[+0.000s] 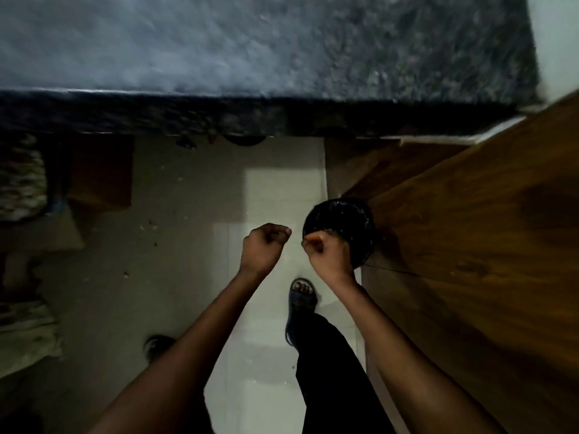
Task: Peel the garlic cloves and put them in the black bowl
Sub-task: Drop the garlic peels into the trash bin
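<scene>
Garlic cloves themselves cannot be made out anywhere in the dim head view; if one is present, it is hidden inside a curled fist. Starting at the left, the left hand (264, 245) hangs over the pale tiled floor (188, 245), its fingers (279, 230) curled tightly into the palm, and I cannot tell whether they enclose a clove or nothing at all. A small gap separates it from the right hand (324, 253), whose fingers are curled too, with thumb and forefinger pressed together at a pale orange-tinted speck that may be a scrap of garlic skin (310, 237), though it is too small to be sure. Just beyond and to the right of those fingers sits the black bowl (347, 214), perched at the very edge of the wooden counter (470, 245), its rim overhanging the floor. Farther beyond both hands runs the dark granite counter (282, 57). Below the right wrist a sandalled foot (302, 297) stands on the tiles. The main risk, as I judge it, is the bowl: a knock from the right knuckles could tip it off the edge. Also, with both hands working over bare floor rather than over the bowl, a slippery peeled clove could drop and be lost in the poor light.
</scene>
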